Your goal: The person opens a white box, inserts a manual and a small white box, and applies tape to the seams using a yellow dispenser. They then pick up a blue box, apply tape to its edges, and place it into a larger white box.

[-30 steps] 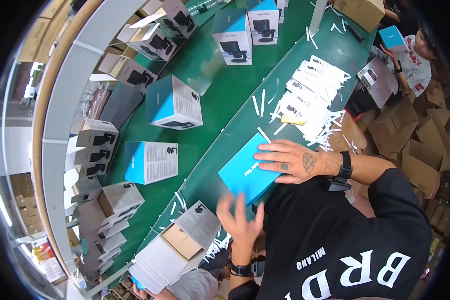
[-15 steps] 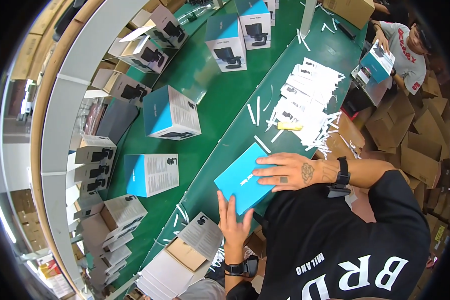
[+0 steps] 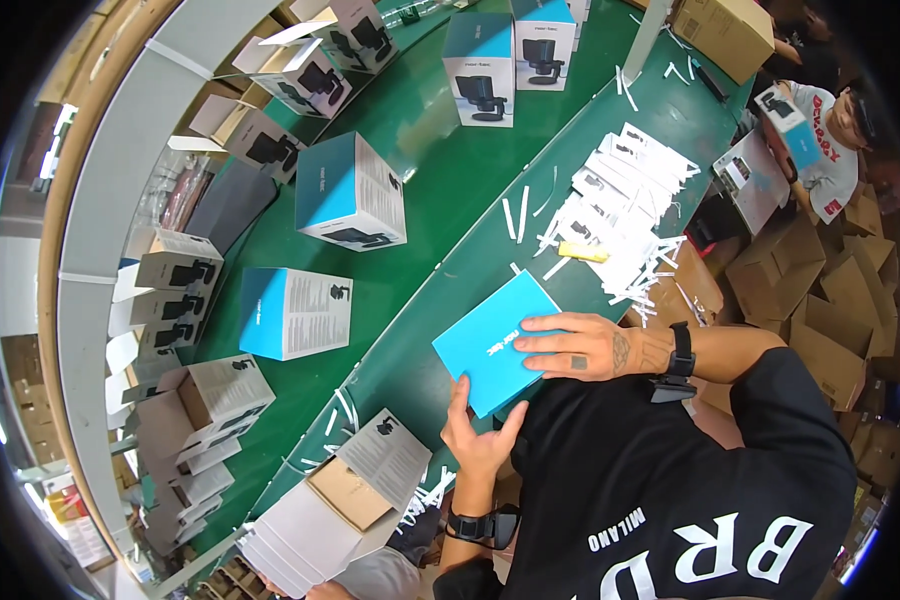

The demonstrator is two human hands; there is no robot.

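Note:
A flat blue box (image 3: 490,350) lies on the edge of the green table (image 3: 410,330) right in front of me. My right hand (image 3: 582,346) rests flat on its top with the fingers spread toward the left. A black watch sits on that wrist. My left hand (image 3: 478,438) cups the box's near lower edge, thumb and fingers against its side. The left wrist also carries a dark watch.
Blue-and-white product boxes (image 3: 352,192) (image 3: 292,312) ride on the green conveyor belt (image 3: 430,160). White leaflets (image 3: 625,185) and paper strips lie beyond the blue box. An open carton (image 3: 345,492) sits at lower left, brown cartons (image 3: 820,300) pile up at right. Another person (image 3: 825,130) holds a box at upper right.
My left hand has dropped from a raised, blurred position to the near edge of the blue box. My right hand stays flat on top.

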